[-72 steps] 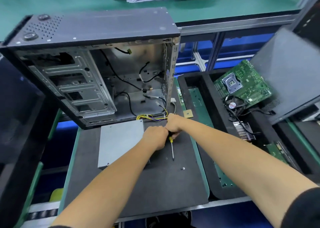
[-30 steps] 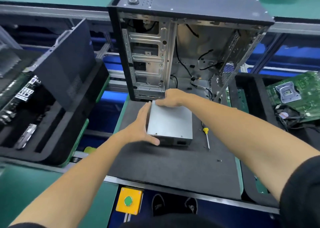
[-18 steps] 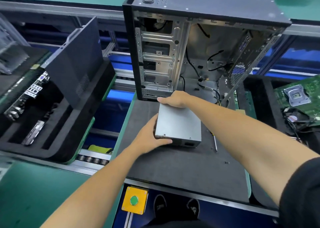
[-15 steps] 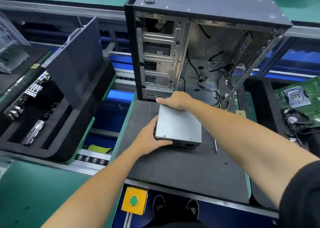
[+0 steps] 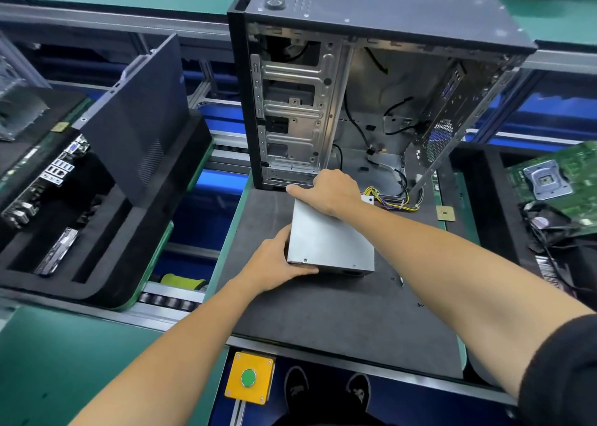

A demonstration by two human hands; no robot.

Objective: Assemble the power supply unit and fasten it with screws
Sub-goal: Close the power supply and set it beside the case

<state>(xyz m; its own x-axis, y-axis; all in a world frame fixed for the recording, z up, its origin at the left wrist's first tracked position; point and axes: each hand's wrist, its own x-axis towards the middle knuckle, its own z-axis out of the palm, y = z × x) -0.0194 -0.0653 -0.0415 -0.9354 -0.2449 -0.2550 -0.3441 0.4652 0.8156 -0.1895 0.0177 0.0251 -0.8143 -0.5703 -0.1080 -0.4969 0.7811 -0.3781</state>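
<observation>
— Holding the power supply unit (image 5: 329, 235) at both ends, are you?
— Yes: your left hand (image 5: 274, 264) is clamped on its near left corner, your right hand (image 5: 329, 191) closed over the far edge. It sits above the grey mat (image 5: 339, 315), long axis toward the open computer case (image 5: 371, 102), its yellow cables (image 5: 392, 201) trailing toward the case. No writing is legible.
— And the foam tray (image 5: 106, 247)?
— It holds a side panel (image 5: 139, 115).

Both bare forearms reach forward, the right one ending in a dark sleeve near the elbow. The left hand (image 5: 276, 259) cups the near left corner of the metal box (image 5: 329, 238), thumb underneath. The right hand (image 5: 329, 191) clamps over its far edge, knuckles up.
</observation>
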